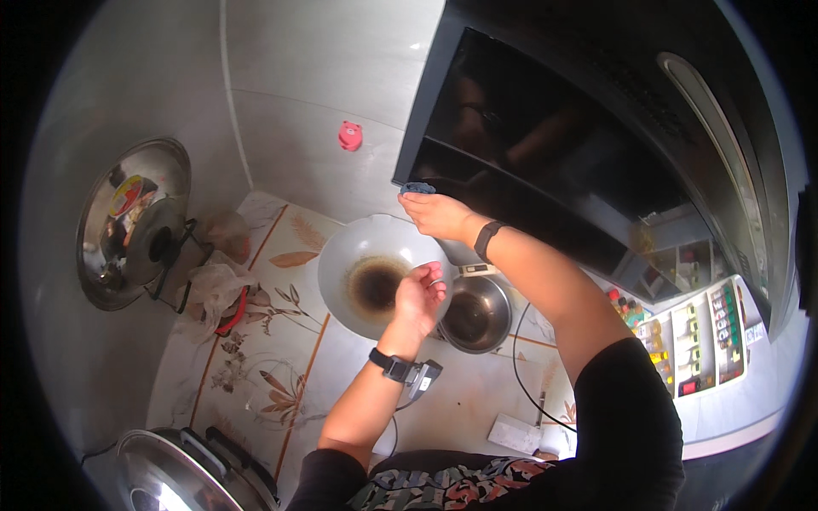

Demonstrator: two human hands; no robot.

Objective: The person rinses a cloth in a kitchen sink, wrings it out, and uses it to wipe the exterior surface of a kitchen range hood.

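My right hand is closed on a dark blue cloth, held at the lower left corner of a dark glass-fronted range hood. Below it my left hand, palm up with loosely curled fingers, hovers over a pale grey basin that holds murky brown liquid. Nothing shows in the left hand. Right beside the basin sits a steel bowl. The hood's glass mirrors my arms.
A large metal lid leans in a rack at the left, near plastic bags. A lidded steel pan stands at bottom left. A cleaver lies at lower right, near a black cable and a white rack of bottles.
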